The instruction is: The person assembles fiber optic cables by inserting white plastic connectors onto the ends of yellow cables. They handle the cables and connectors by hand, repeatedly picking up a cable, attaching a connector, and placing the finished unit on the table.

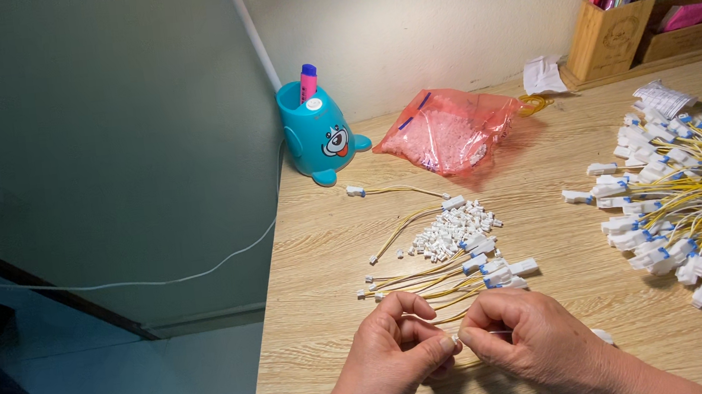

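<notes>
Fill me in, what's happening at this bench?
A person's left hand and right hand pinch a thin yellow wire between their fingertips at the near edge of the wooden table. Just beyond lie small white connectors and a few finished leads; a large pile of yellow wire leads sits at right.

Hidden between the pinched fingertips of left hand (389, 354) and right hand (522, 340): whatever small part is held, too tiny to tell. Cut off at three o'clock: yellow wire bundle (699, 195). Cut off at six o'clock: both wrists.
</notes>
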